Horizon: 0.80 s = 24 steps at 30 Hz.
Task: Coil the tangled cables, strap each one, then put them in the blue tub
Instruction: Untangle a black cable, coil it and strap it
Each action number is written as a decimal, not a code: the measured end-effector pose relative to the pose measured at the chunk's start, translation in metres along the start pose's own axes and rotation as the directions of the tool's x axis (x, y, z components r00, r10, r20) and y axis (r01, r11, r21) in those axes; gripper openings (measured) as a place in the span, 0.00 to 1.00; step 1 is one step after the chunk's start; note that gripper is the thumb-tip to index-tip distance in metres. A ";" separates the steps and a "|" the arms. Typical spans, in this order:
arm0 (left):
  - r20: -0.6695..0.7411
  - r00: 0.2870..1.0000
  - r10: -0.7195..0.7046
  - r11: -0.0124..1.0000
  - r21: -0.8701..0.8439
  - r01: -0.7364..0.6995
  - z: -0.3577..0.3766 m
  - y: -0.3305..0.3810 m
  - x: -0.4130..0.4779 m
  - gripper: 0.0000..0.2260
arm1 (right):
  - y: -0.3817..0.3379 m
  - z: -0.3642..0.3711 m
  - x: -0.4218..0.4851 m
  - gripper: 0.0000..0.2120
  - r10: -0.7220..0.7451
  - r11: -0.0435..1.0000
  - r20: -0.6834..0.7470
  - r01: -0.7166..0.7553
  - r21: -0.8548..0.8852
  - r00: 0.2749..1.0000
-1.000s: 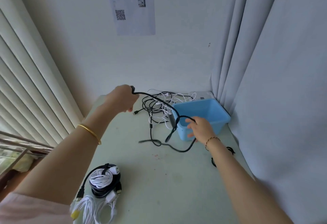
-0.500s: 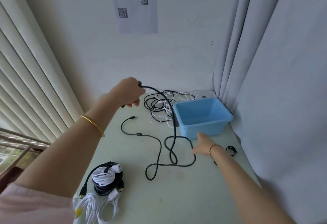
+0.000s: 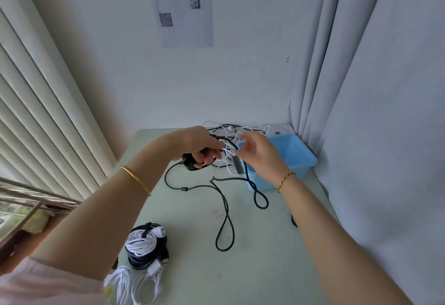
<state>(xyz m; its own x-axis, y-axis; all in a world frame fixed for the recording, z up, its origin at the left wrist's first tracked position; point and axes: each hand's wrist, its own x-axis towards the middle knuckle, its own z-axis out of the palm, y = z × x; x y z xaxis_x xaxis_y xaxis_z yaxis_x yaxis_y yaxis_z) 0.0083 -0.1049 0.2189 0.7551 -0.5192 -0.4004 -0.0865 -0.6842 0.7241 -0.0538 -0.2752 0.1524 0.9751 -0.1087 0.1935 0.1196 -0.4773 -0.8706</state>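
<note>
The right grip (image 3: 260, 157) had lifted off the worktop (image 3: 265, 268) and crossed to the left grip (image 3: 197, 147), pinching the black cable (image 3: 184, 188) just beside it. The left was curled round the first turns, so coiling had likely begun. Slack trailed below both grips; the blue tub (image 3: 307, 161) sat just behind the right.

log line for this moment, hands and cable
step: coiling black cable | left hand: grips coil | right hand: at cable, grip unclear | blue tub: far right

Two hands (left (image 3: 199, 147), right (image 3: 261, 157)), one blue tub (image 3: 289, 153), one loose black cable (image 3: 184, 188), at least three coiled bundles (image 3: 142, 244).
</note>
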 end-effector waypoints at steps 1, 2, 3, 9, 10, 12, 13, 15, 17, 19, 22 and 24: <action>0.032 0.999 0.013 0.999 -0.051 -0.012 0.000 0.002 -0.002 0.14 | 0.001 0.001 0.002 0.18 -0.014 1.000 -0.011 0.014 -0.010 1.000; 0.068 0.997 0.027 0.994 -0.112 -0.020 0.000 0.004 -0.003 0.14 | 0.000 0.002 0.002 0.19 -0.035 0.999 0.000 0.035 -0.034 0.999; 0.108 0.993 0.042 0.984 -0.176 -0.022 0.001 0.005 -0.004 0.14 | 0.000 0.005 0.003 0.16 -0.059 0.996 0.014 0.059 -0.067 0.998; 0.218 0.937 0.274 0.600 -0.800 0.011 0.003 0.014 -0.009 0.13 | 0.005 0.012 -0.002 0.10 0.043 0.982 -0.046 -0.033 0.187 0.998; 0.188 0.926 0.326 0.476 -0.880 0.011 0.001 0.015 -0.009 0.13 | 0.009 0.014 -0.005 0.10 0.071 0.961 -0.007 -0.066 0.270 0.997; 0.116 0.919 0.378 0.298 -0.955 -0.001 0.000 0.016 -0.006 0.17 | 0.013 0.018 -0.013 0.09 0.088 0.886 0.075 -0.112 0.450 0.993; 0.070 0.924 0.376 0.252 -0.967 -0.029 0.002 0.017 -0.002 0.20 | 0.013 0.018 -0.017 0.07 0.082 0.855 0.113 -0.129 0.502 0.990; -0.026 0.934 0.355 0.177 -0.980 -0.094 0.007 0.017 0.004 0.24 | 0.012 0.017 -0.022 0.05 0.089 0.834 0.211 -0.189 0.518 0.973; -0.109 0.924 0.367 0.112 -0.981 -0.160 0.012 0.019 0.009 0.22 | 0.010 0.014 -0.023 0.04 0.141 0.845 0.314 -0.279 0.456 0.939; -0.200 0.911 0.360 0.129 -0.957 -0.261 0.018 0.019 0.012 0.23 | 0.010 0.011 -0.021 0.05 0.216 0.866 0.364 -0.350 0.358 0.906; -0.382 0.877 0.291 0.187 -0.876 -0.444 0.022 0.018 0.020 0.10 | 0.011 0.010 -0.020 0.10 0.320 0.902 0.362 -0.398 0.165 0.875; -0.484 0.844 0.231 0.314 -0.784 -0.535 0.020 0.016 0.025 0.07 | 0.012 0.011 -0.023 0.13 0.356 0.922 0.320 -0.385 0.030 0.878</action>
<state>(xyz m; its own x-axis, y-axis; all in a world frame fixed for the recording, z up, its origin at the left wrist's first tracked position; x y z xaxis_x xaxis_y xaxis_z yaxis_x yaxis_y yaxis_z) 0.0130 -0.1388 0.2094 0.9319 -0.3483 0.1008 0.0783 0.4648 0.8820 -0.0730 -0.2692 0.1325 0.9584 0.0138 -0.2851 -0.2598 -0.3719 -0.8912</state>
